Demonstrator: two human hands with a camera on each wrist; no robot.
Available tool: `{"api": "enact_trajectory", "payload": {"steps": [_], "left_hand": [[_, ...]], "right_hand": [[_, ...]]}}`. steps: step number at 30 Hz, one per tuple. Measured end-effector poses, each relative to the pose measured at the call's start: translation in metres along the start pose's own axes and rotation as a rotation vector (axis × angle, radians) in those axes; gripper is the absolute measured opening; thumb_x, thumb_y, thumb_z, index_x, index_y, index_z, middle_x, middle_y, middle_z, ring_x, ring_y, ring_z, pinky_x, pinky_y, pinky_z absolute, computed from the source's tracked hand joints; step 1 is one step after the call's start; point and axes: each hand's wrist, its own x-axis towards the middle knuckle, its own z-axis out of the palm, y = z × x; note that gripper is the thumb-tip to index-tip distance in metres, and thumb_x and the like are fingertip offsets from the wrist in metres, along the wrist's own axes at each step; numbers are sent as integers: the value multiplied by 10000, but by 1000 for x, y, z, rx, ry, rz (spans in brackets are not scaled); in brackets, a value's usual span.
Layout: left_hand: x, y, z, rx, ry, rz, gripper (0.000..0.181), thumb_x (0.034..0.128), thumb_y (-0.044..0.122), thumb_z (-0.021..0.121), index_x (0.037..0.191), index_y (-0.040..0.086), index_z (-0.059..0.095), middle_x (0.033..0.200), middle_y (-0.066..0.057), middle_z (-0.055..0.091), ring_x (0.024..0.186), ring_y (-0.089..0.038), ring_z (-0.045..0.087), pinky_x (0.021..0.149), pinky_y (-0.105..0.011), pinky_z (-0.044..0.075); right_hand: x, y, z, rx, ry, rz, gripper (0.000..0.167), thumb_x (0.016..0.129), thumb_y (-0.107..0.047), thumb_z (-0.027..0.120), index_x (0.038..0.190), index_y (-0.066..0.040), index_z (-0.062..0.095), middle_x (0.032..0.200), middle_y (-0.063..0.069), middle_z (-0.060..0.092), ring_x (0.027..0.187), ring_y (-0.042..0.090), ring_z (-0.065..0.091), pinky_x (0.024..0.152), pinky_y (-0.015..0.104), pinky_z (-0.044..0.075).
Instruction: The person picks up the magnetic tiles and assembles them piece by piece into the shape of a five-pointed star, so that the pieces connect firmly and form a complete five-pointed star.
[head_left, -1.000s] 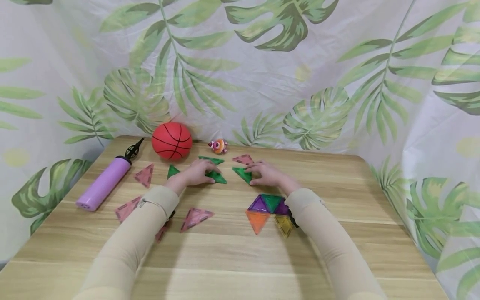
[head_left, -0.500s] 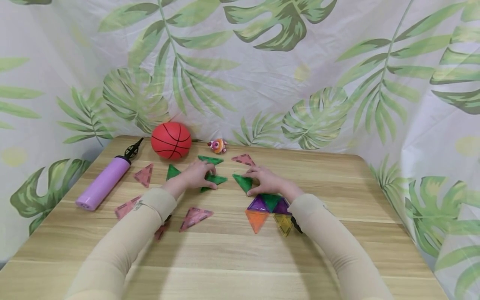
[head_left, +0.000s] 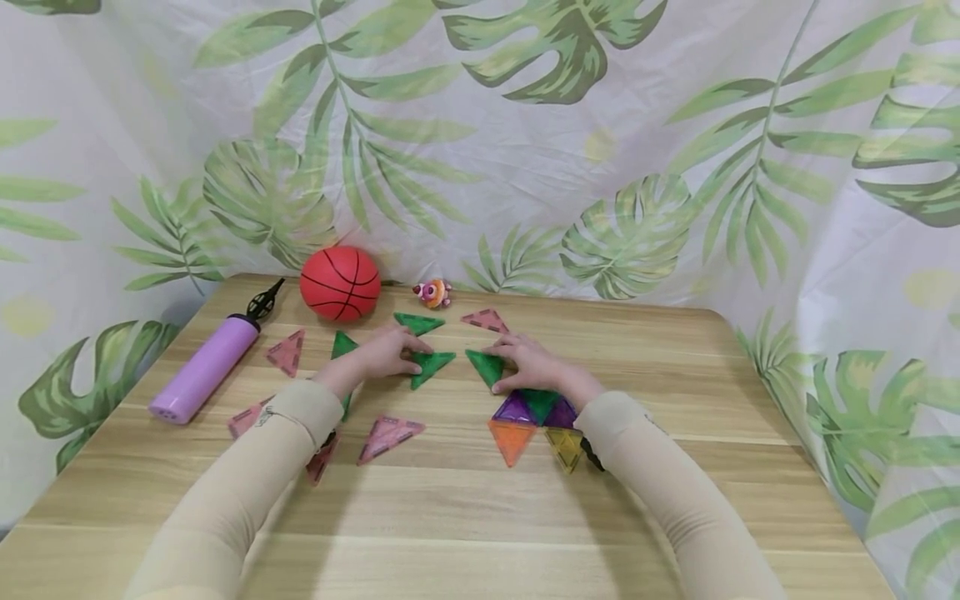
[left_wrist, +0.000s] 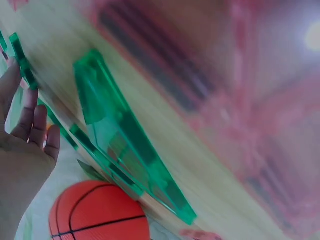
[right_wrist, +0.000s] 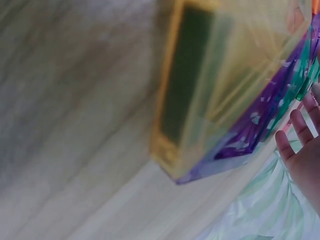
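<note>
Over the table (head_left: 450, 533), both forearms (head_left: 225, 492) extend forward; left hand (head_left: 386, 352) pinches one green triangle (head_left: 435, 367), right hand (head_left: 531, 367) a second green triangle (head_left: 483, 367).

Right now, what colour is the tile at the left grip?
Green tile, clearest in the head view.

Glossy translucent plastic triangles (head_left: 512, 440), smooth wood-grain table (head_left: 450, 533), creased cloth backdrop (head_left: 517, 158)

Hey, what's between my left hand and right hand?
In the head view, one green triangle at the left hand, another green triangle at the right hand, bare tabletop between them.
</note>
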Motion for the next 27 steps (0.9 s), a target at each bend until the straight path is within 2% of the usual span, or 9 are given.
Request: {"api": "enact_trajectory", "payload": {"steps": [6,10,13,16,20,27], "left_hand": [[3,10,7,-15,-44,-7,446,865,293,686,1277,153,588,1058,-81,594,986,-236,511,899,-466,389],[5,17,9,-3,-53,16,485,862,332,682,1309,177,577,962,-54,571,887,-205,464,810,-406,362],[8,20,11,11,-38,39,477,849,365,691,1265,148,608,898,-37,562,817,-178,451,754,-359,358],[11,23,15,14,-25,51,452,835,392,700,1189,121,625,877,-21,556,810,-166,467,766,-363,376],[16,27,19,15,-22,32,425,816,420,714,1098,117,614,864,-1,540,831,-163,471,783,-373,369],[21,38,23,15,3,25,394,794,427,734,950,102,576,794,-4,519,756,-168,447,712,-333,355]], "right_hand": [[1,-5,1,5,-5,75,733,795,-461,719,1412,-172,449,1347,73,455,1265,277,357,1060,501,279],[2,-10,2,-8,29,91,718,780,-473,730,1376,-153,491,1305,65,488,1206,265,393,1006,508,331],[2,-15,3,-14,45,108,718,765,-484,740,1349,-133,515,1321,81,485,1211,277,397,991,517,346],[3,-19,4,-29,55,122,723,745,-505,748,1324,-129,535,1338,87,478,1227,282,396,982,510,361],[4,-22,5,-44,58,114,724,732,-525,751,1311,-143,545,1305,63,493,1195,260,406,948,483,380],[6,-26,6,-45,46,111,733,731,-532,748,1314,-138,541,1250,41,502,1224,226,386,934,477,372]]}}
